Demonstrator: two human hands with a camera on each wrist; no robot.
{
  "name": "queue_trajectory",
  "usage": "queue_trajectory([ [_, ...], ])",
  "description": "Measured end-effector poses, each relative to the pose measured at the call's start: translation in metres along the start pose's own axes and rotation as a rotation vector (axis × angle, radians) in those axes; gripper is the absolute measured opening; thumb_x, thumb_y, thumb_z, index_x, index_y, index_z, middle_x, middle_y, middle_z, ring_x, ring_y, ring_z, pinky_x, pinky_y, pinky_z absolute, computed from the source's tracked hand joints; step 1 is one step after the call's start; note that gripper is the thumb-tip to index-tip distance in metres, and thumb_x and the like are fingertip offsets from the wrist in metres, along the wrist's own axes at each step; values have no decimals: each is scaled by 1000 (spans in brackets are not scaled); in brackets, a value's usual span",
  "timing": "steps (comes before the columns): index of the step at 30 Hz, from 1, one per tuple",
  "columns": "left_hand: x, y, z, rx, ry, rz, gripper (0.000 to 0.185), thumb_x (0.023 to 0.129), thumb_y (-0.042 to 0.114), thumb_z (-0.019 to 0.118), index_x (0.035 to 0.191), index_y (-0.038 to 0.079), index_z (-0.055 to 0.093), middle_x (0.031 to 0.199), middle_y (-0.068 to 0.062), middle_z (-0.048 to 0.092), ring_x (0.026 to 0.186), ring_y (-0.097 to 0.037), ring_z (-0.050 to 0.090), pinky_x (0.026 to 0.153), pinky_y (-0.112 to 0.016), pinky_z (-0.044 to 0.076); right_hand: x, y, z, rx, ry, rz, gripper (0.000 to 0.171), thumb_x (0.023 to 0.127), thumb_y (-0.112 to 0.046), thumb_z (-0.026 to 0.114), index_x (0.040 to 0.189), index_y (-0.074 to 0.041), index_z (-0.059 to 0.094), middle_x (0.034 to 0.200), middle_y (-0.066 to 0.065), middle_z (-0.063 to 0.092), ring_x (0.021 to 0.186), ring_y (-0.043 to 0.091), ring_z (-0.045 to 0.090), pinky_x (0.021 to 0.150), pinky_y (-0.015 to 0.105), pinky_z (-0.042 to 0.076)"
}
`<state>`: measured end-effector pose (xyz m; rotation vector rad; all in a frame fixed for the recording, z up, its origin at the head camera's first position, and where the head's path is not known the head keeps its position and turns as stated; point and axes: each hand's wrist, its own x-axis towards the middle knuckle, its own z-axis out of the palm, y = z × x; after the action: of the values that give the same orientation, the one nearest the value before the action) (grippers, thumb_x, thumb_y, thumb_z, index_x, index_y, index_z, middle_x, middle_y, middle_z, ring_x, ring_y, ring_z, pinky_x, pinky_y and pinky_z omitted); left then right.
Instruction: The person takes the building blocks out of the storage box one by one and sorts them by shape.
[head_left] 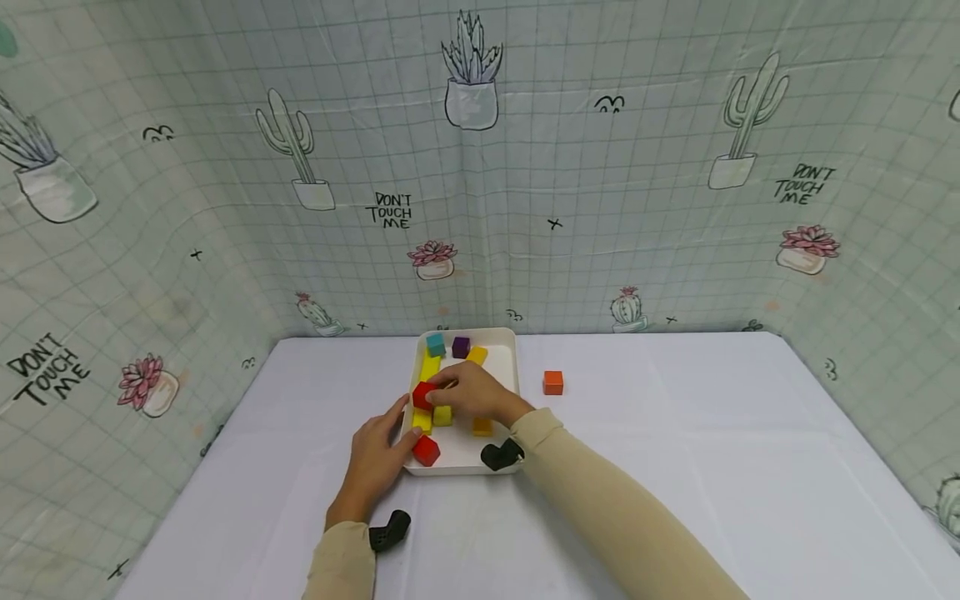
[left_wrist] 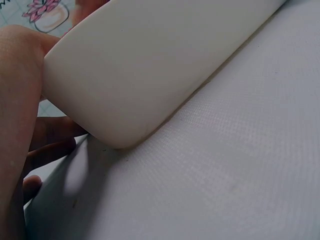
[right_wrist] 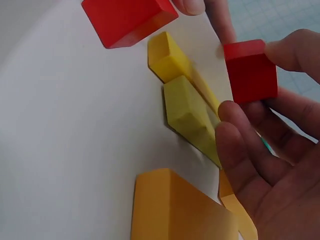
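One red cube (right_wrist: pixel 251 72), pinched between the thumb and fingers of the right hand (head_left: pixel 480 392), raised above the left side of a white tray (head_left: pixel 459 460); the remaining fingers of that hand loosely bent. Left hand (head_left: pixel 375 454) on the tray's left wall, thumb over the rim, fingers spread along the outside, clamped on the edge. Second red cube (head_left: pixel 427 451), near left corner of the tray, just beside the left thumb; contact cannot be told. Also in the tray: one teal cube (head_left: pixel 436 345), far left; one purple cube (head_left: pixel 461 347), to its right; yellow blocks (head_left: pixel 422 422) along the left side; one olive-yellow block (head_left: pixel 442 416), just right of these; orange-yellow blocks (head_left: pixel 482 427), right half, partly hidden by the right hand. One orange cube (head_left: pixel 552 382), on the white table (head_left: pixel 712 433), right of the tray. Backdrop: grid-patterned cloth (head_left: pixel 525 167) with potted-plant drawings.
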<state>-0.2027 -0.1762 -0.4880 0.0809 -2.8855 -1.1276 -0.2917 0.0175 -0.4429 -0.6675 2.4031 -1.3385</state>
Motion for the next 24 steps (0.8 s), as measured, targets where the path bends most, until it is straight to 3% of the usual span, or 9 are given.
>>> queue_trajectory([
  [8,-1,1,-1,3,-6,7,67,95,37,62,157,26,37,147,-14,51,136,-42,37,104,-69,34,-8,-4,-7,96,6,9,35,95,-28,68,123,-7,70,109,1,69,82,21,67,76,30,58],
  [17,-2,3,-1,-4,6,2,68,94,36,63,156,26,38,146,-14,52,135,-41,39,103,-69,35,-14,5,-20,179,28,32,36,94,-27,68,126,-11,70,121,6,61,91,23,69,82,32,58],
  [24,-2,3,0,4,9,6,67,95,36,62,156,25,38,146,-13,53,134,-40,40,104,-68,35,-22,14,-27,226,44,26,38,94,-30,67,128,-12,69,121,6,63,95,27,69,84,33,57],
])
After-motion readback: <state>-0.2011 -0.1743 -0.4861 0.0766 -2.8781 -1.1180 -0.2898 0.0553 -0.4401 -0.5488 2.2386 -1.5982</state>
